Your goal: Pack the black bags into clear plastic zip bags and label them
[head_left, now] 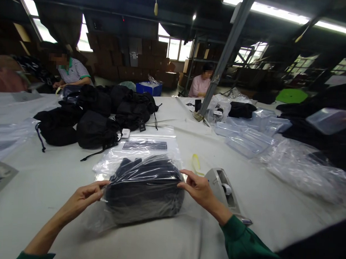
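Observation:
A clear plastic bag point(144, 197) with dark folded cloth goods inside lies on the table in front of me. My left hand point(87, 194) pinches the film at its left end between thumb and fingers. At the right end, my right hand point(197, 188) is closed on the bag's edge, thumb below and index finger above. Behind it is a stack of flat clear bags point(145, 145) with a printed panel. Just right of my right hand stands a grey tape dispenser point(223, 189), and a yellow strip point(196, 163) lies near it.
Black drawstring pouches point(98, 130) are heaped at the back left. Clear plastic boxes point(247, 138) and crumpled film point(303, 165) cover the right side, beside a metal post point(224, 59). Two people point(74, 71) point(199, 85) sit across the table. At far right, another person's hand holds a clear box point(328, 120).

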Motion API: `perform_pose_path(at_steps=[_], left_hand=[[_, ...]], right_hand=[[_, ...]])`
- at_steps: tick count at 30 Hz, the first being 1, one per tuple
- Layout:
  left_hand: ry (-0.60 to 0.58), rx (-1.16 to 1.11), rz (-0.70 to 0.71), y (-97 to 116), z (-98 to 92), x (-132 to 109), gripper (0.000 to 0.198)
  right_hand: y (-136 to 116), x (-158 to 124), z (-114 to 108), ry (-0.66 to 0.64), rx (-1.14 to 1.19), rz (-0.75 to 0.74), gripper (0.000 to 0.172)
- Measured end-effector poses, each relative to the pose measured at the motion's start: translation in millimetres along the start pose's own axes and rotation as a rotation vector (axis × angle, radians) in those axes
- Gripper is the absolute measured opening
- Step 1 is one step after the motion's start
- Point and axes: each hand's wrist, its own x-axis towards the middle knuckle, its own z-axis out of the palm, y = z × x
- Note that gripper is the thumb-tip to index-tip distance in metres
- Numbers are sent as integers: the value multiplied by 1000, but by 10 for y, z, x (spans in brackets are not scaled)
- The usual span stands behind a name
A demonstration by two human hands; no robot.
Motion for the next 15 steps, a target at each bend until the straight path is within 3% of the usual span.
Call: perform_pose_path(at_steps=[2,4,7,9,10,13,15], left_hand=[[1,86,2,14,-41,-42,32],[98,204,6,79,-20,-121,29],[496,422,78,319,231,-256,35],[743,528,214,555,537,-286,34],[798,557,311,676,706,-266,37],[756,627,561,949,1120,-48,52],[679,701,628,1012,1234,170,53]], right_hand=[[1,42,-26,-61,4,-15,45],[-14,68,-49,-93,2,-32,42],[-27,61,-48,-88,-13,-29,41],[-21,35,-25,-82,-20,-20,41],[-15,21,-10,-81,-22,-13,41],[-6,-4,27,-77,-31,-2,40],[-6,-3,22,-69,-44,-6,41]])
